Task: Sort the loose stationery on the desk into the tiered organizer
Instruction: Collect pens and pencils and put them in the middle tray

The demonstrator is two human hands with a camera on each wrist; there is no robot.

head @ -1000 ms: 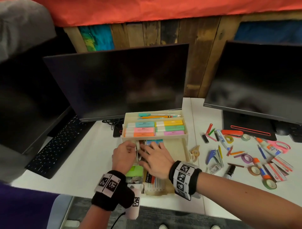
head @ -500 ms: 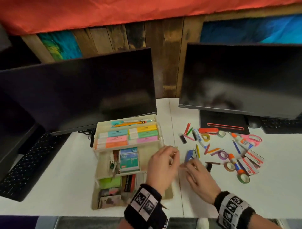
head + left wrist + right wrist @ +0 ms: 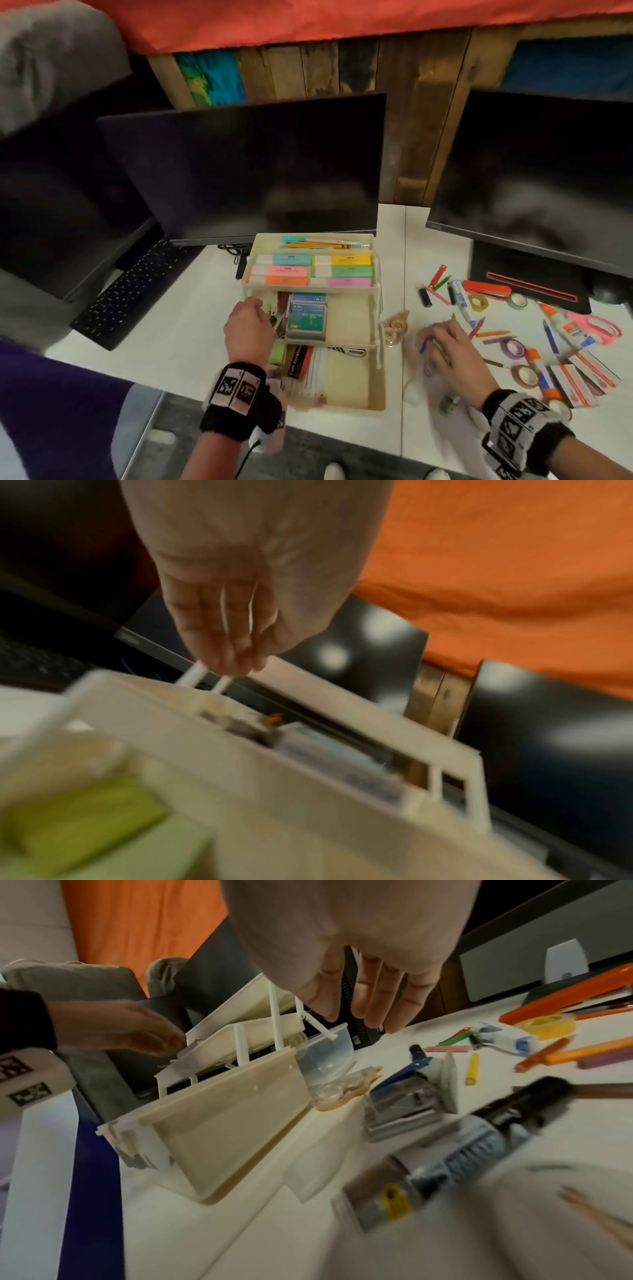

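Note:
The cream tiered organizer (image 3: 349, 318) stands open in front of the left monitor. Its top tier holds coloured blocks (image 3: 308, 270) and pencils, its middle tier staple boxes (image 3: 306, 318), its bottom tier envelopes and a green pad. My left hand (image 3: 257, 308) is at the left end of the middle tier, straight fingers (image 3: 232, 658) touching a white strut, holding nothing. My right hand (image 3: 435, 339) hovers flat over the desk right of the organizer, fingers (image 3: 369, 1007) spread above a blue stapler (image 3: 400, 1093) and a black marker (image 3: 479, 1137).
Loose items spread to the right: correction tape (image 3: 397, 325), orange stapler (image 3: 486, 289), pink scissors (image 3: 596, 325), glue sticks, tape rolls (image 3: 513, 347), pens. A clear cup (image 3: 325, 1056) leans by the organizer. Two monitors stand behind; a keyboard (image 3: 130, 291) lies left.
My left hand has gone from the organizer's right side back to the left end of the middle tier. My right hand stays over the loose items on the desk.

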